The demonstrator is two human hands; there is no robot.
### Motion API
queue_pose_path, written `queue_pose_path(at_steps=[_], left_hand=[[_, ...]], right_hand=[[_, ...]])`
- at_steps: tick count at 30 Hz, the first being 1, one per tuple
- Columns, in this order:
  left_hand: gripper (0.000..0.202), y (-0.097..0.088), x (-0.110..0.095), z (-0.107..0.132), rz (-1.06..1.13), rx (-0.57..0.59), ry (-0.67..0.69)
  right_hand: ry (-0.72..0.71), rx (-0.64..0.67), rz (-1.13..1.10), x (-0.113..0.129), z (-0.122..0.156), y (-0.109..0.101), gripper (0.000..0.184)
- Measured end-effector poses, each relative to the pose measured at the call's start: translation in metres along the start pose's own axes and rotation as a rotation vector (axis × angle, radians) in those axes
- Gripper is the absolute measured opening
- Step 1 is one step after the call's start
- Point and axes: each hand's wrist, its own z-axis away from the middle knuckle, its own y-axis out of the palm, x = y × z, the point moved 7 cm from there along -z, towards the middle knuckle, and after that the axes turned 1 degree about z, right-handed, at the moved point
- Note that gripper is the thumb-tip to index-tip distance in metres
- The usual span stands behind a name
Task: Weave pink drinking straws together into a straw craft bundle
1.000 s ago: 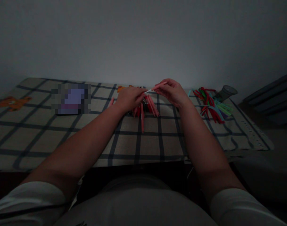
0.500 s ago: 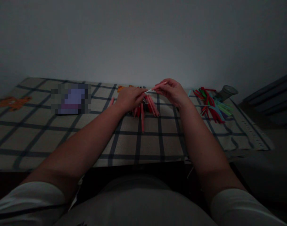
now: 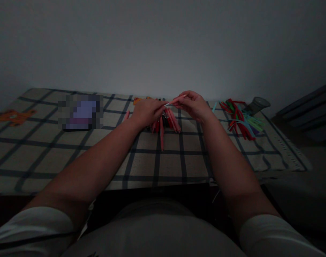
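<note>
Both my hands meet over the far middle of a checked tablecloth [image 3: 71, 157]. My right hand [image 3: 194, 105] is closed round a thin pink stick [image 3: 178, 99] with a pale tip, held slanted just above the cloth. My left hand [image 3: 146, 111] is closed too, its fingertips pinching the stick's pale left end. Under and between the hands lies a pile of several pink and red sticks [image 3: 165, 125], one reaching toward me.
A heap of red, green and blue strips [image 3: 240, 117] lies at the right, with a small dark jar [image 3: 257, 105] behind it. A blurred purple object [image 3: 81, 111] sits at the left, an orange figure [image 3: 14, 116] at the far left edge. A plain wall stands behind.
My right hand has lowered slightly and the pink stick now lies a little flatter. The left hand has stayed in place.
</note>
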Motion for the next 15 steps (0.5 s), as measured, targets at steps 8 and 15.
queue_pose_path(at_steps=[8,15], left_hand=[[0.054,0.005,0.002,-0.002,-0.034,0.008,0.009],[0.051,0.012,0.009,-0.008,-0.006,-0.013,-0.007]], right_hand=[[-0.019,0.021,0.002,-0.008,-0.005,0.000,0.057],[-0.006,0.052,-0.017,-0.010,-0.003,0.007,0.065]])
